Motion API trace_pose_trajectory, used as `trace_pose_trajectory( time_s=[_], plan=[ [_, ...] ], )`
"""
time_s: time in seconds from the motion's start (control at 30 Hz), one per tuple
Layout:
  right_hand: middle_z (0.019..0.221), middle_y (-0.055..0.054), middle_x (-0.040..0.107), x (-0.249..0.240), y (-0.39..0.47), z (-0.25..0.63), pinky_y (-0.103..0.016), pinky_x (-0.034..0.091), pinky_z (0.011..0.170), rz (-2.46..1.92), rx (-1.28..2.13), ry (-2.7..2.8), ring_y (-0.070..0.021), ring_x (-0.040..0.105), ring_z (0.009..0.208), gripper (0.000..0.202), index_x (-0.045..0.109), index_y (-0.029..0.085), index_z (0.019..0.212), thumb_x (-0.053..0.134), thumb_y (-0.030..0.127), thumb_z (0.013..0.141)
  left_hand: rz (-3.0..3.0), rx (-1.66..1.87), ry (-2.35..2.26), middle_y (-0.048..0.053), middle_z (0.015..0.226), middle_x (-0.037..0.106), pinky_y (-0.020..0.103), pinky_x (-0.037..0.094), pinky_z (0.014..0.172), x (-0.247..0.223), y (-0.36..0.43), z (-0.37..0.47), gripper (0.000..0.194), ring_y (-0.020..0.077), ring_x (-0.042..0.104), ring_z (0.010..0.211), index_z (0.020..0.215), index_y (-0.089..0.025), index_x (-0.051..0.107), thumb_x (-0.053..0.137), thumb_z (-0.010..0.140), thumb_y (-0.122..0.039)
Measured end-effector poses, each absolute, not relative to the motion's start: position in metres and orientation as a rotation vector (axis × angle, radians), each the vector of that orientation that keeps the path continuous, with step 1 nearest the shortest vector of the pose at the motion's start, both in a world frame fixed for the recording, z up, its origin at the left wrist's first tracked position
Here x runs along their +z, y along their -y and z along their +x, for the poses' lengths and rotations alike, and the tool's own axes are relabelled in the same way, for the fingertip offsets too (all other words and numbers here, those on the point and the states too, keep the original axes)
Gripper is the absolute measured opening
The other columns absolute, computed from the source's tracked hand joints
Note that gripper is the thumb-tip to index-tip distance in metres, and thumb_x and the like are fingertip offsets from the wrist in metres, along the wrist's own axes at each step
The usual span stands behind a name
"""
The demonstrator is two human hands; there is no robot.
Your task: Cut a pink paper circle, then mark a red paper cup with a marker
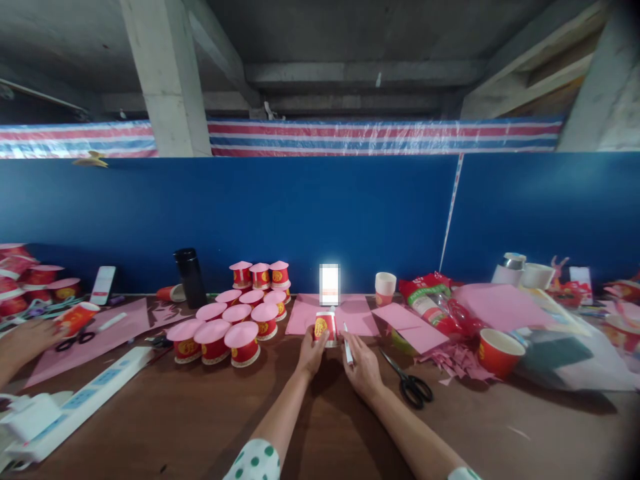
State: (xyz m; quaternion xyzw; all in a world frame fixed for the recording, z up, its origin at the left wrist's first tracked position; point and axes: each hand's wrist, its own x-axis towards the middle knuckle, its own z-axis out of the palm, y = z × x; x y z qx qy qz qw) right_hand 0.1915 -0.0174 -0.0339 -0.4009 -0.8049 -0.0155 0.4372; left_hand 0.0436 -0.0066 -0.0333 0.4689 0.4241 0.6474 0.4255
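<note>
A red paper cup (326, 328) with a gold emblem is being held above the front edge of a pink paper sheet (303, 313) on the worktop (310, 427). Its left side is being gripped by the left hand (311, 353), whose fingers are being kept curled and nearly closed on it. A slim white stick (349, 348) is being pinched in the right hand (361, 363), its fingers being bent almost shut, close beside the cup's right side. To the right, black-handled scissors (415, 390) are being left lying with their blades toward the sheet, near pink paper scraps (463, 360) and an upright red cup (500, 353). To the left, cups with pink paper tops (243, 343) are being kept grouped in front of a black bottle (190, 277). At the far left, another red cup (77, 319) is being held by another person's hand (30, 340), near a white power strip (83, 403).
</note>
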Motion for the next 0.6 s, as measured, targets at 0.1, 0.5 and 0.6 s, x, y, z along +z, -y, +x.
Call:
trace_pose_trajectory(
  time_s=[0.1,0.5,0.6],
  plan=[
    [0.107,-0.008,0.059,-0.0324,0.0181,0.1913,-0.03,0.047,0.083,-1.013,-0.047,1.996,-0.0202,0.055,0.097,0.052,0.045,0.019,0.122,0.042,0.005,0.072,1.169,1.616,-1.066,0.009,0.089,0.064,0.029,0.047,0.067,-0.0333,0.0069,0.0436,0.047,0.0196,0.062,0.077,0.102,-0.014,0.051,0.059,0.07,-0.047],
    [0.107,-0.008,0.058,-0.0321,0.0184,0.1909,-0.031,0.046,0.083,-1.0,-0.026,1.997,-0.0202,0.055,0.096,0.051,0.045,0.019,0.121,0.042,0.005,0.073,1.153,1.609,-1.049,0.009,0.093,0.063,0.028,0.047,0.068,-0.0349,0.0057,0.0433,0.043,0.0201,0.062,0.081,0.102,-0.017,0.05,0.058,0.072,-0.045],
    [0.106,-0.008,0.059,-0.0318,0.0183,0.1909,-0.03,0.046,0.083,-0.998,-0.045,1.995,-0.0198,0.055,0.096,0.048,0.046,0.018,0.121,0.042,0.006,0.074,1.143,1.602,-1.061,0.009,0.091,0.063,0.029,0.047,0.067,-0.0336,0.007,0.0433,0.043,0.0203,0.062,0.08,0.102,-0.017,0.05,0.058,0.072,-0.046]
  ],
)
